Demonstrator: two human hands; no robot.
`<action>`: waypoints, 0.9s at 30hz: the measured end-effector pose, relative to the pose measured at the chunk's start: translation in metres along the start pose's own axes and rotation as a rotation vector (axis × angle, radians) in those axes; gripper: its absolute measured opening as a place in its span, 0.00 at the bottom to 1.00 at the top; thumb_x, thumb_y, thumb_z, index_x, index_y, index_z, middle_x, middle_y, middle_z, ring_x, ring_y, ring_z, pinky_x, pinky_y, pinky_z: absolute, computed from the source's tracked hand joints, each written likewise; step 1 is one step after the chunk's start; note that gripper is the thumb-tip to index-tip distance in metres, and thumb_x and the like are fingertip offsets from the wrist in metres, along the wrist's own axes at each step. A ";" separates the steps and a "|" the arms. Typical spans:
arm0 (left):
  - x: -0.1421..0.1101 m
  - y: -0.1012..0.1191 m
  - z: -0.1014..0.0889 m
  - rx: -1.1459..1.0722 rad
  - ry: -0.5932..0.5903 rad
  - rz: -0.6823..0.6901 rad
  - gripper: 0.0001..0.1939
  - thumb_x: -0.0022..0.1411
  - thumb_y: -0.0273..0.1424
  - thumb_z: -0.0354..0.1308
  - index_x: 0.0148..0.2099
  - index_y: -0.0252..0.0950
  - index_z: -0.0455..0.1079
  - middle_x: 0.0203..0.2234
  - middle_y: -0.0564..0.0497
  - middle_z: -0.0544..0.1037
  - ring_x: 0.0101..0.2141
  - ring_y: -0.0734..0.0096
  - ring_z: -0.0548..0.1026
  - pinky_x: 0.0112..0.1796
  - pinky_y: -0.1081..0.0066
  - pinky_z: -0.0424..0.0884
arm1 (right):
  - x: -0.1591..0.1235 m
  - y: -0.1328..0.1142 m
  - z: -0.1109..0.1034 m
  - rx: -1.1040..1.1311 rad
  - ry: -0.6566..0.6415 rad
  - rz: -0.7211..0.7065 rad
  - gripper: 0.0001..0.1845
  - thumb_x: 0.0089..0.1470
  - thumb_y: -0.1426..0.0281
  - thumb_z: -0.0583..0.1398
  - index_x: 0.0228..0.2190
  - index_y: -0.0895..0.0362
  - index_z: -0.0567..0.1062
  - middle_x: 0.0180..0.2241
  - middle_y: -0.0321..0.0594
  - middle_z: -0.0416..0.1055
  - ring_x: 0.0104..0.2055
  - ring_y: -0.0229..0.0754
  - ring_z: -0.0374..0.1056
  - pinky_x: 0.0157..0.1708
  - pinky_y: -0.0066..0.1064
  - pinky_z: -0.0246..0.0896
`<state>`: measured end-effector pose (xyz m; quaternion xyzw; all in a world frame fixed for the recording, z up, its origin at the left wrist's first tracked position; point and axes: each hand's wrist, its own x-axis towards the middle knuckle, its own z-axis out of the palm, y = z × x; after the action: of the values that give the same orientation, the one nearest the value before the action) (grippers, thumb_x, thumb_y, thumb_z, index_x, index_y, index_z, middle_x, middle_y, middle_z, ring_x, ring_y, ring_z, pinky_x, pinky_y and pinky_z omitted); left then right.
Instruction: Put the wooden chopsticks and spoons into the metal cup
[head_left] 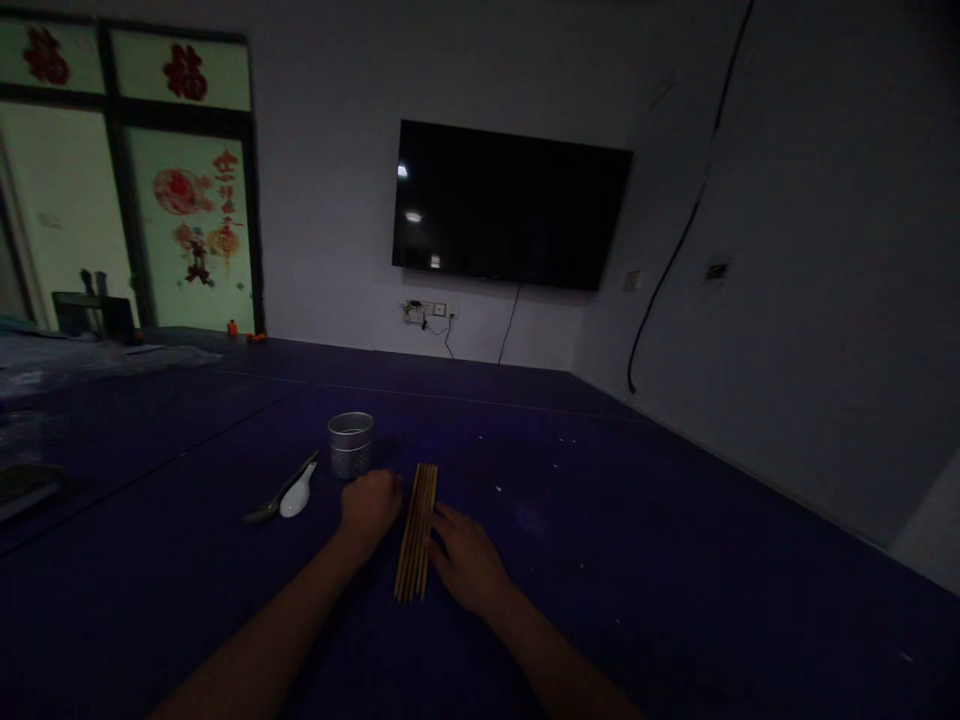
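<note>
A flat row of several wooden chopsticks point(415, 540) lies lengthwise on the dark blue tabletop. To its left, my left hand point(370, 512) rests closed, with fingers curled under; whether anything is in them is hidden. My right hand point(472, 562) touches the right edge of the chopsticks with its fingertips, thumb and fingers apart. Behind my left hand stands a silver metal cup point(350, 446) with a perforated lower wall. Left of the cup, a white soup spoon point(298, 491) lies beside a dark metal spoon point(275, 502).
The blue surface point(675, 560) reaches to the walls, with small white specks on its right. Clear plastic wrapping point(97, 365) and a dark object point(28, 488) lie at left. A black holder with handles point(94, 312) and small orange items point(244, 332) stand far left. A television point(510, 205) hangs ahead.
</note>
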<state>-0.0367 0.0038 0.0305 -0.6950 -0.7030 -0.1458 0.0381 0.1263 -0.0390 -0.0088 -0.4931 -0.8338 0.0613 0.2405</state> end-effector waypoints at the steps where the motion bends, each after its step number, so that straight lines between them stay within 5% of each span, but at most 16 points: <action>1: 0.002 -0.006 -0.004 0.032 0.022 -0.039 0.21 0.64 0.34 0.40 0.41 0.30 0.73 0.33 0.37 0.77 0.38 0.54 0.76 0.34 0.64 0.70 | 0.000 0.000 0.000 -0.001 -0.004 0.007 0.21 0.59 0.67 0.50 0.53 0.54 0.66 0.55 0.46 0.62 0.57 0.48 0.58 0.55 0.42 0.50; 6: 0.011 -0.042 -0.014 0.139 0.139 -0.207 0.20 0.60 0.22 0.38 0.43 0.25 0.71 0.37 0.34 0.74 0.40 0.53 0.74 0.34 0.65 0.68 | -0.001 0.000 0.001 0.000 -0.007 0.034 0.22 0.58 0.66 0.51 0.54 0.54 0.65 0.56 0.46 0.62 0.58 0.48 0.57 0.56 0.42 0.49; 12: 0.018 -0.067 -0.008 0.192 0.225 -0.323 0.20 0.60 0.23 0.37 0.45 0.26 0.69 0.40 0.32 0.72 0.43 0.51 0.69 0.36 0.61 0.66 | -0.001 -0.001 -0.001 0.013 0.017 0.022 0.22 0.58 0.67 0.51 0.53 0.54 0.66 0.56 0.45 0.62 0.57 0.48 0.58 0.55 0.42 0.51; 27: 0.017 -0.076 -0.019 0.129 0.042 -0.399 0.17 0.58 0.25 0.43 0.42 0.28 0.72 0.40 0.32 0.74 0.43 0.50 0.71 0.36 0.62 0.65 | -0.003 -0.010 -0.009 0.010 0.018 0.027 0.22 0.59 0.67 0.50 0.54 0.53 0.66 0.56 0.46 0.62 0.55 0.48 0.61 0.52 0.41 0.56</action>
<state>-0.1155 0.0159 0.0416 -0.5350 -0.8336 -0.1196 0.0676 0.1238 -0.0474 0.0013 -0.5036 -0.8246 0.0640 0.2496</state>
